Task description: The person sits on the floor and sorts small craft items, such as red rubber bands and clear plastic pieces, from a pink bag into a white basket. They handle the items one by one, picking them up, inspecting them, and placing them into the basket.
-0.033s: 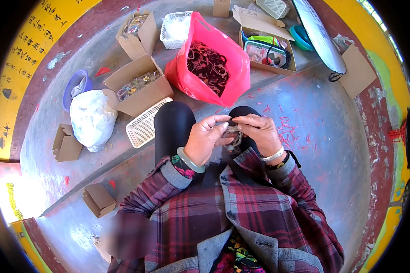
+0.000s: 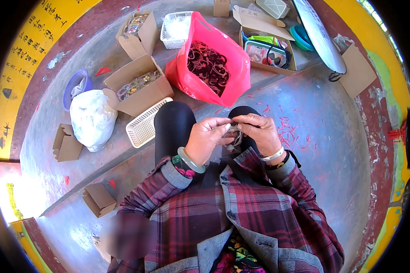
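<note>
At the frame's centre, the left hand (image 2: 206, 139) and right hand (image 2: 258, 132) are pinching a small ring-like item (image 2: 234, 134) between closed fingertips, below the red bag (image 2: 234, 68).

**Two hands meet over a small looped piece, just below the red bag**

The left hand (image 2: 206, 139) and the right hand (image 2: 258, 132) pinch a small looped piece (image 2: 234, 133) between their fingertips, above the person's dark knees. The red bag (image 2: 223, 79) stands open just beyond the hands, full of dark rings. Left of the bag sits a cardboard box (image 2: 139, 86) of small parts, with a white basket (image 2: 146, 123) tipped against it and a white sack (image 2: 92, 118) farther left. Right of the bag, red scraps (image 2: 289, 132) lie scattered on the floor.
</note>
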Tool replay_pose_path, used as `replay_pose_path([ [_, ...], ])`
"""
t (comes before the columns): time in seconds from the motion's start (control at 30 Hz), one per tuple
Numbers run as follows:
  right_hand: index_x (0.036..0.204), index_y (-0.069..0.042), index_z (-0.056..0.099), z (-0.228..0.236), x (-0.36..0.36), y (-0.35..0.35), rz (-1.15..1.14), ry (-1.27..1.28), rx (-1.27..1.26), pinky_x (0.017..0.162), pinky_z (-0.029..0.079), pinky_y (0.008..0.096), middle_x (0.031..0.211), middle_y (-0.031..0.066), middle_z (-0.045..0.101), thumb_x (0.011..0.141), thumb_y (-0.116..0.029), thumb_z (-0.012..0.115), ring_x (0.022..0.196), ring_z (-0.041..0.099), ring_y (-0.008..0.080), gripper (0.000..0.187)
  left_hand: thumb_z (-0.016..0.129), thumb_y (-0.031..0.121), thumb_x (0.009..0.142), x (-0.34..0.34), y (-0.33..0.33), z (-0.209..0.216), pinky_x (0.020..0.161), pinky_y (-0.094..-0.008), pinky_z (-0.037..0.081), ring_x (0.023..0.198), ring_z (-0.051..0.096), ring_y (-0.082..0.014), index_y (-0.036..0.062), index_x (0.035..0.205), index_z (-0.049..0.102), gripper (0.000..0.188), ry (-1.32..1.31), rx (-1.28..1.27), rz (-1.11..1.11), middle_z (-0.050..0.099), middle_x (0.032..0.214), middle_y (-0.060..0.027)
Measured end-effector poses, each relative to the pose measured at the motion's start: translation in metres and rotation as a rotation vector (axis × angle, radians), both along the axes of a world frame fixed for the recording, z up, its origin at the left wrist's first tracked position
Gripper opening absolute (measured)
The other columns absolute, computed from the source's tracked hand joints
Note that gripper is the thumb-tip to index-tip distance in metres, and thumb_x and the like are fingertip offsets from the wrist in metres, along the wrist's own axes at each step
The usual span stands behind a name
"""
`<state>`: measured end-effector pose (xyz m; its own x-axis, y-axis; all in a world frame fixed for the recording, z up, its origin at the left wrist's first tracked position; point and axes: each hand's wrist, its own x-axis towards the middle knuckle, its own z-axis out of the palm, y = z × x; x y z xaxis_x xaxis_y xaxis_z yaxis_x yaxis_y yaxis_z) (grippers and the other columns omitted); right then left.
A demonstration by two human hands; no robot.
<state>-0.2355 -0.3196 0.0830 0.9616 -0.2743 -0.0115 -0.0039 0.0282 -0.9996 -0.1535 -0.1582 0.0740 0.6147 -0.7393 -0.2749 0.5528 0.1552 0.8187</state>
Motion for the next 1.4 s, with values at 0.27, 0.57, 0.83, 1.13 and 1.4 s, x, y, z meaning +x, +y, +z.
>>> replay_pose_path([
  [0.27, 0.089, 0.001, 0.069, 0.001, 0.001, 0.003, -0.021, 0.007, 0.078, 0.060, 0.041, 0.0210, 0.076, 0.0022, 0.060, 0.078, 0.005, 0.062, 0.068, 0.053, 0.0087, 0.014, 0.049, 0.010, 0.093, 0.000, 0.002, 0.002, 0.075, -0.0293, 0.055, 0.088, 0.065, -0.0220, -0.0045, 0.108, 0.057, 0.022, 0.031, 0.014, 0.025, 0.063, 0.101, -0.0134],
  [0.57, 0.082, -0.001, 0.069, -0.001, 0.002, -0.001, 0.017, -0.115, -0.060, 0.067, 0.043, 0.0236, 0.080, 0.0043, 0.061, 0.078, 0.007, 0.061, 0.075, 0.056, 0.0121, 0.012, 0.047, 0.007, 0.092, 0.006, 0.004, -0.003, 0.082, -0.0335, 0.053, 0.093, 0.064, -0.0263, -0.0054, 0.108, 0.055, 0.022, 0.144, -0.115, -0.028, 0.062, 0.104, -0.0161],
  [0.83, 0.082, 0.000, 0.068, -0.002, 0.003, -0.002, 0.053, -0.111, -0.147, 0.069, 0.044, 0.0238, 0.080, 0.0047, 0.060, 0.076, 0.008, 0.061, 0.076, 0.056, 0.0128, 0.012, 0.054, 0.012, 0.091, 0.007, 0.001, 0.003, 0.076, -0.0294, 0.055, 0.086, 0.064, -0.0202, -0.0055, 0.099, 0.056, 0.020, 0.197, -0.043, -0.023, 0.062, 0.095, -0.0131],
  [1.13, 0.084, -0.001, 0.068, -0.002, 0.004, -0.002, 0.090, -0.085, -0.154, 0.068, 0.045, 0.0240, 0.079, 0.0045, 0.059, 0.078, 0.006, 0.060, 0.076, 0.056, 0.0125, 0.012, 0.056, 0.009, 0.089, 0.007, 0.002, -0.004, 0.073, -0.0288, 0.056, 0.083, 0.066, -0.0224, -0.0036, 0.096, 0.056, 0.015, 0.110, 0.005, -0.011, 0.064, 0.093, -0.0135],
  [1.4, 0.103, 0.001, 0.062, 0.000, 0.005, -0.005, 0.133, 0.071, 0.064, 0.074, 0.046, 0.0231, 0.090, 0.0020, 0.061, 0.080, 0.006, 0.057, 0.081, 0.056, 0.0096, 0.024, 0.057, 0.008, 0.088, 0.003, 0.001, -0.007, 0.072, -0.0293, 0.055, 0.082, 0.066, -0.0207, -0.0044, 0.095, 0.057, 0.014, 0.018, 0.047, 0.034, 0.064, 0.092, -0.0127],
])
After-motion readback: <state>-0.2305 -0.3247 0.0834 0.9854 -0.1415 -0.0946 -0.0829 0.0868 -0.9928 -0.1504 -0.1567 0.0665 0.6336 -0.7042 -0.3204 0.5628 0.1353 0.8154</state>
